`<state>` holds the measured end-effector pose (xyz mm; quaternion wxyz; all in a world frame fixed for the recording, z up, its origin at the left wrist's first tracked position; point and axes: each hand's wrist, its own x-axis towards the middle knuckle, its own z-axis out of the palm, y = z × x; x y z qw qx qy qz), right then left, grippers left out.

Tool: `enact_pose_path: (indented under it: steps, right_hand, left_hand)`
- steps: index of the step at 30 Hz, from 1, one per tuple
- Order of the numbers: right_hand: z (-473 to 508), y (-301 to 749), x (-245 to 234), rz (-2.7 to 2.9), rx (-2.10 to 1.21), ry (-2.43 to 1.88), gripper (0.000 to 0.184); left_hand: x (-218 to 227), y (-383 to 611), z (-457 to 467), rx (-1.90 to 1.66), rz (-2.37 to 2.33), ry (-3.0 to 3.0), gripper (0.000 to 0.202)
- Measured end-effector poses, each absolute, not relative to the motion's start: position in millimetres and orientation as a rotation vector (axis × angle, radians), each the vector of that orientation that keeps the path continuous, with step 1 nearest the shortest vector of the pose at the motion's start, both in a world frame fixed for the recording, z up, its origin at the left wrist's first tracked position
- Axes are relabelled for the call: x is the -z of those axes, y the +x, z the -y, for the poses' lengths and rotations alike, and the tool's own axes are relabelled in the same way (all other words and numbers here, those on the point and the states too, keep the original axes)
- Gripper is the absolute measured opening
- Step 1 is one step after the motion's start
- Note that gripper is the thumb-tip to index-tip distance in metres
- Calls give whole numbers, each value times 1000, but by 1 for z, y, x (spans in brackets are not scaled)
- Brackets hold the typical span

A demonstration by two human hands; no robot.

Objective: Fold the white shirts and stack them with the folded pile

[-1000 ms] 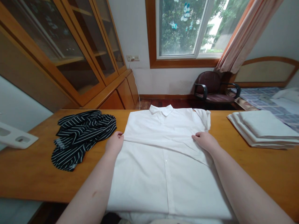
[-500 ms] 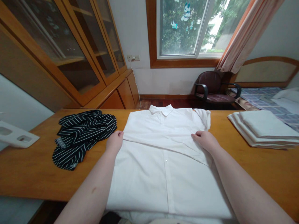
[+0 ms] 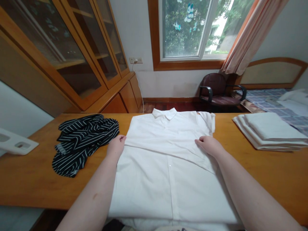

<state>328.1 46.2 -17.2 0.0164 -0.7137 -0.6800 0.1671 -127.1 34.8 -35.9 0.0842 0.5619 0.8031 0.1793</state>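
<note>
A white collared shirt (image 3: 146,173) lies front side up on the wooden table, its collar at the far edge and its hem hanging over the near one. One sleeve is laid across the chest from left to right. My left hand (image 3: 117,147) pinches the shirt's left side, where the sleeve folds over. On the right, my right hand (image 3: 209,146) is closed on the fabric near the end of that sleeve. The other sleeve is bunched at the right shoulder.
A black-and-white striped garment (image 3: 84,141) lies crumpled to the left. Folded white cloths (image 3: 269,128) are stacked at the right. A white plastic object (image 3: 19,142) stands at the left edge. Beyond the table (image 3: 260,173) are a chair (image 3: 214,86) and a glass-door cabinet (image 3: 79,64).
Both hands keep their hold on the shirt, which lies as before. The whole view has shifted slightly, with things appearing a little further left.
</note>
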Motion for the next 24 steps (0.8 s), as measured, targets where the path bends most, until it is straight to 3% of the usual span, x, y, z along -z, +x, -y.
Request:
enact_pose_path:
  steps: [6, 12, 24]
  right_hand:
    - [-45, 328, 20, 2069, -465, -2151, 43]
    - [-47, 326, 22, 2069, -476, -2162, 40]
    - [-45, 323, 20, 2049, -502, -2174, 40]
  left_hand:
    - [34, -140, -32, -766, -2250, 1584, 38]
    - [32, -136, -33, -602, -2243, 1605, 33]
    - [33, -136, -34, -673, -2320, 1612, 29]
